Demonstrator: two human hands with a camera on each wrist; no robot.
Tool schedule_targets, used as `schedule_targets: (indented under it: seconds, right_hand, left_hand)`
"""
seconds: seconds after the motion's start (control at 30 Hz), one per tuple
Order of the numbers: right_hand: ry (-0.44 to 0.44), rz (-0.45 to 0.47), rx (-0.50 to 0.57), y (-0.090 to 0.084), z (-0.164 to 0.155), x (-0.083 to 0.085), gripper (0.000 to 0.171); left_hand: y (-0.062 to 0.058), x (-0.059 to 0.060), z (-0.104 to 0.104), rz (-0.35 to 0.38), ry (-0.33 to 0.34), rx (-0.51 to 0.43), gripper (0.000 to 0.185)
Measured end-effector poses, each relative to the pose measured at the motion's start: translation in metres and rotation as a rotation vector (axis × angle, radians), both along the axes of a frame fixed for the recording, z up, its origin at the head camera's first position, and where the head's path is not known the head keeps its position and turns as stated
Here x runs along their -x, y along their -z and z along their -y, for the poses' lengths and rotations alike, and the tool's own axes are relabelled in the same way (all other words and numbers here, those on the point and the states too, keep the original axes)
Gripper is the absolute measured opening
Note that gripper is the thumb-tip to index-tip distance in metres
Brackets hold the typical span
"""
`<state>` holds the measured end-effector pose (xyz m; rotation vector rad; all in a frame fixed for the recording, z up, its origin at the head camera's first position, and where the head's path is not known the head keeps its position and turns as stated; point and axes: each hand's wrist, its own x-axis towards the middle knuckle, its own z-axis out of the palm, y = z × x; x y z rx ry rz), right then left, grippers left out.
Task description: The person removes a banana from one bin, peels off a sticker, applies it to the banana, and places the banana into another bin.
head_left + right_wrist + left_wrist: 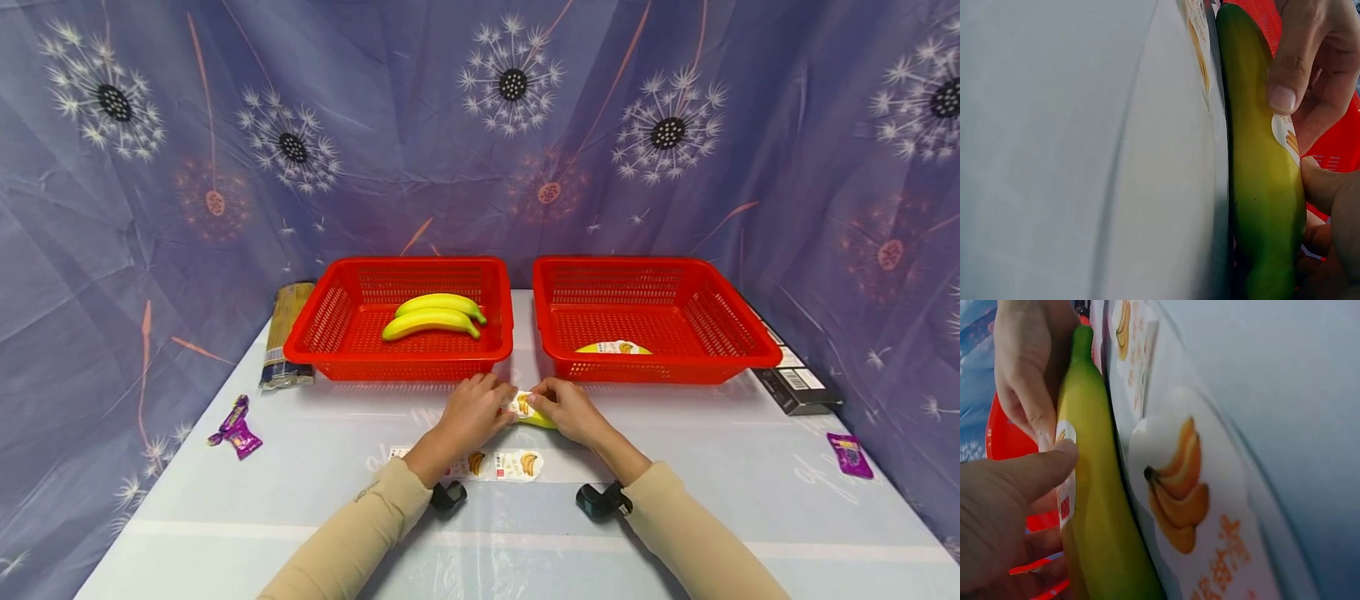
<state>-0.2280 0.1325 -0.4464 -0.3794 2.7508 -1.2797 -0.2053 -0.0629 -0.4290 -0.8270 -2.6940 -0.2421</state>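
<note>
A yellow banana with green ends (538,421) lies on the table before the baskets. A white sticker printed with bananas (522,404) is on its far upper side. My left hand (468,414) holds the banana's left part, thumb pressing the sticker (1067,494) in the left wrist view, fingers behind the fruit. With my right hand (573,412) I grip the other part, the thumb at the sticker's edge (1285,134) in the right wrist view. Some fingers of both hands are hidden behind the banana. A strip of banana stickers (517,465) lies nearer, partly under my left forearm.
Two bananas (431,322) lie in the left red basket (397,368). The right red basket (660,371) holds a banana with a sticker (615,347). Noodle pack (288,321) and purple sweets (238,429) are at left; a black box (797,387) and purple sweet (850,455) at right.
</note>
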Motion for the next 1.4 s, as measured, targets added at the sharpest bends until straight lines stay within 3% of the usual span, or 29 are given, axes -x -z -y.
schedule_targets:
  seconds: [0.1, 0.4, 0.63, 0.87, 1.13, 1.3, 1.4]
  right_hand:
    - [0.003, 0.001, 0.003, 0.000, 0.000, 0.000, 0.017]
    - [-0.002, -0.052, -0.013, 0.002, -0.001, -0.002, 0.016]
    - [-0.004, -0.063, -0.018, 0.003, 0.001, -0.002, 0.017]
    - [-0.006, -0.060, -0.016, 0.003, 0.001, -0.002, 0.015]
    - [-0.006, -0.060, -0.012, 0.003, 0.000, -0.001, 0.015]
    - [0.000, -0.055, -0.011, 0.002, 0.000, -0.001, 0.015]
    - [0.005, -0.055, -0.015, 0.002, 0.001, -0.002, 0.015]
  left_hand:
    - [-0.001, 0.000, -0.004, -0.007, -0.023, 0.045, 0.037]
    - [-0.006, 0.004, -0.007, 0.156, -0.016, 0.081, 0.038]
    - [-0.004, 0.002, -0.002, 0.178, -0.023, 0.042, 0.047]
    - [-0.002, 0.001, 0.011, 0.250, -0.049, -0.016, 0.046]
    - [-0.001, 0.001, 0.016, 0.250, -0.003, -0.049, 0.042]
    - [-0.004, 0.002, 0.013, 0.279, -0.027, -0.023, 0.049]
    - [-0.004, 0.004, 0.009, 0.258, -0.038, 0.006, 0.050]
